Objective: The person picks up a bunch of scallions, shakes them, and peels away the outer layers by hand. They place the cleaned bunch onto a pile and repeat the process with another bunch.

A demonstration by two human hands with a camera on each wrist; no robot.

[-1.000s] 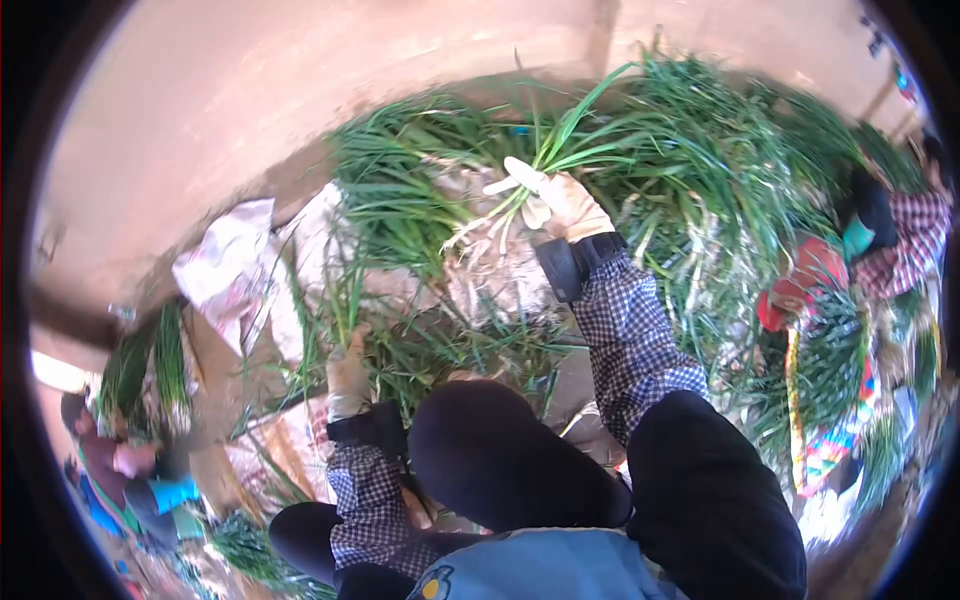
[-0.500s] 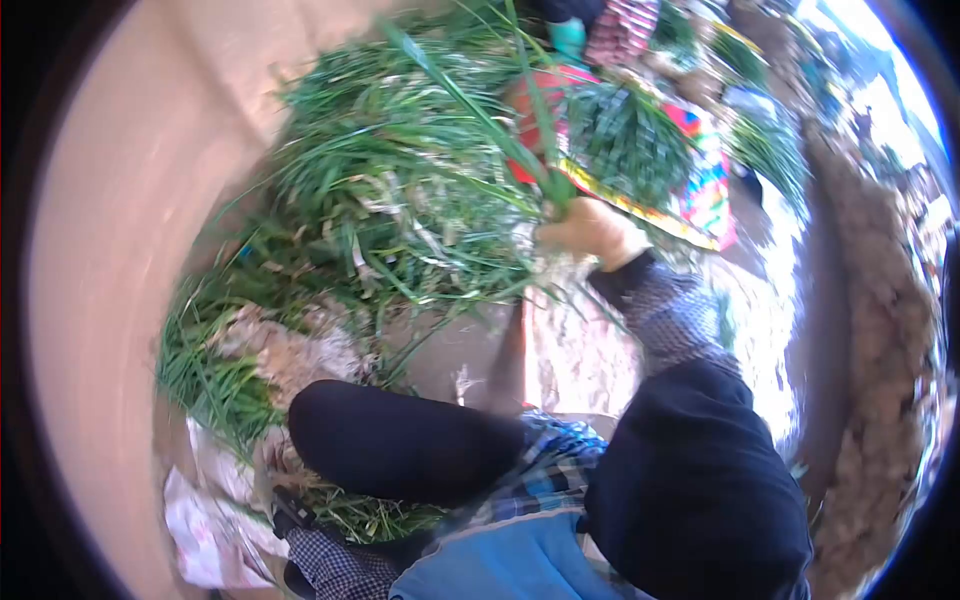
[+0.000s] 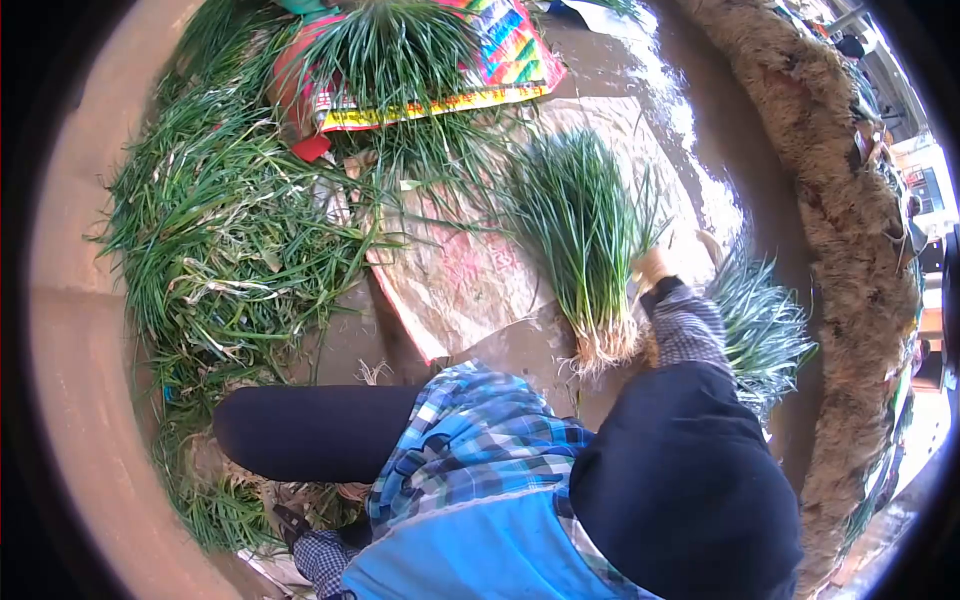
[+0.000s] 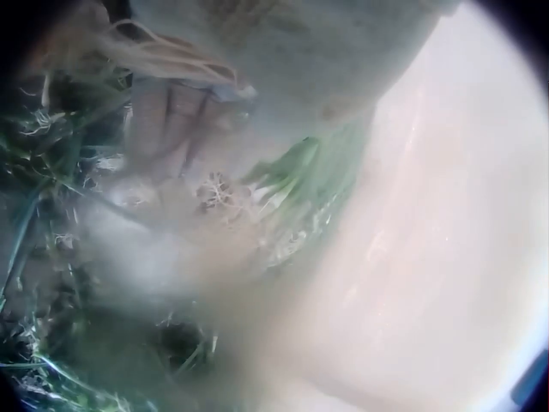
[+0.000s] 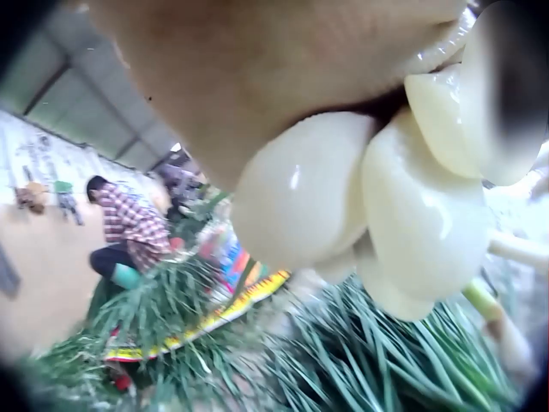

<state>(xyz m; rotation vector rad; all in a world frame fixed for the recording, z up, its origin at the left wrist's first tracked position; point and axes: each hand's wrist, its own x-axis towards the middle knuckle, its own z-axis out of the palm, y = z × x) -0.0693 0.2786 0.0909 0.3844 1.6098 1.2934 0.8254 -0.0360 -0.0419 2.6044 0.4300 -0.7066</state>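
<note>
At the right of the mat in the head view, my gloved right hand [image 3: 655,266] grips a few green onion stalks beside a large upright-leaved bundle [image 3: 590,240], whose roots point toward me. Its glove fingers [image 5: 425,206] are curled in the right wrist view, with a pale stalk [image 5: 508,339] showing below them. At the lower left, my left hand [image 3: 272,497] is low among loose greens, partly hidden past my knee. The left wrist view is blurred; rooted onion stems [image 4: 279,184] show there, but how the fingers lie is unclear.
A loose green onion heap [image 3: 230,240] spreads along the wall at left. More greens lie on a colourful sack [image 3: 520,50] at the top. Another bundle [image 3: 765,325] is right of my hand. A person in a checked shirt [image 5: 129,219] sits beyond.
The view has swung rightward. My right hand has carried its stalks from the heap, past the sack, to beside the large bundle. My left hand stays low at the left.
</note>
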